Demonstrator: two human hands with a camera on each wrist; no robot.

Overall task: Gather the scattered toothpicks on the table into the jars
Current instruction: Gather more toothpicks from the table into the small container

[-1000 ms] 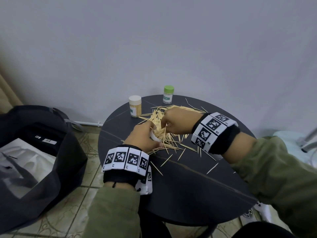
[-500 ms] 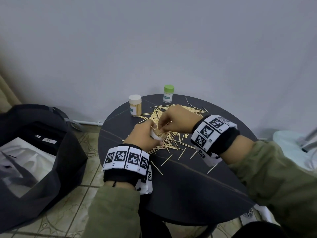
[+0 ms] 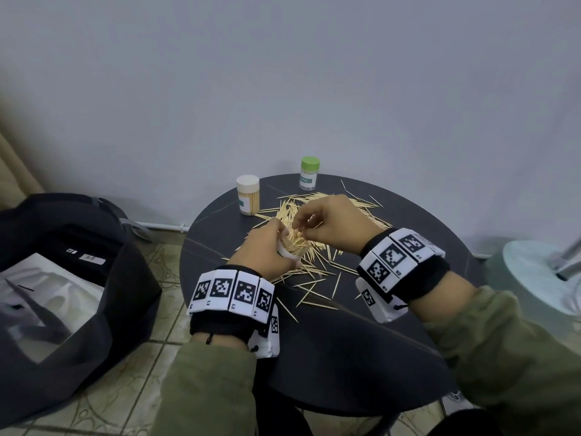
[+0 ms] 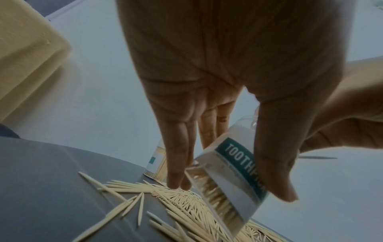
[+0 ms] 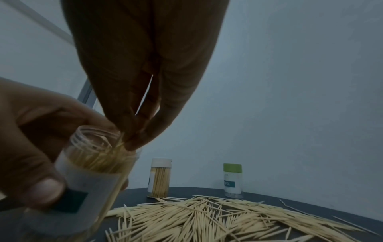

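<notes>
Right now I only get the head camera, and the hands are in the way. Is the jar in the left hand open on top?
Observer: Yes. In the right wrist view the jar has a bare threaded mouth with no lid, and there are toothpicks inside.
Operator: What is the right hand doing?
Observer: The right hand pinches a small bunch right at the jar's mouth, tips pointing in.
Operator: Does the jar say anything?
Observer: The left wrist view shows a teal label with white letters that start TOOTHPIC. The left hand grips the jar tilted, thumb on one side and fingers on the other.
</notes>
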